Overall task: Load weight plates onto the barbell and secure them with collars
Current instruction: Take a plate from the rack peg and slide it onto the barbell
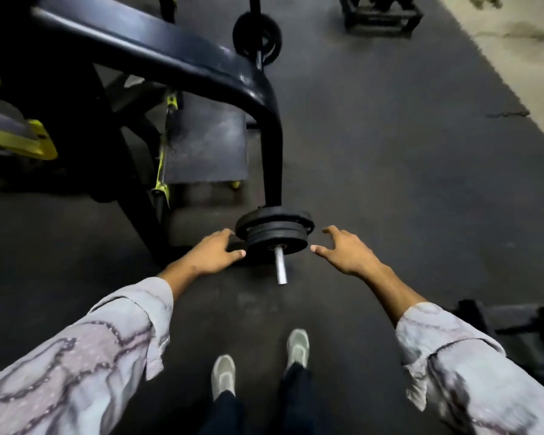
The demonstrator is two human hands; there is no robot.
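Observation:
A stack of black weight plates (pixel 275 230) sits on the near end of the barbell, whose bare silver sleeve tip (pixel 280 266) sticks out toward me. At the bar's far end another black plate (pixel 258 34) is on the bar. My left hand (pixel 215 252) is spread at the left edge of the near plates, fingers touching or almost touching them. On the other side, my right hand (pixel 343 249) hovers open a little apart from the plates. No collar shows on the sleeve.
A black machine frame (pixel 264 98) arches over the bar on the left, with yellow parts (pixel 22 142) beyond it. Dark rubber flooring (pixel 390 183) spreads to the right. My two shoes (pixel 258 362) stand below the bar end. A dark object (pixel 531 321) lies at right.

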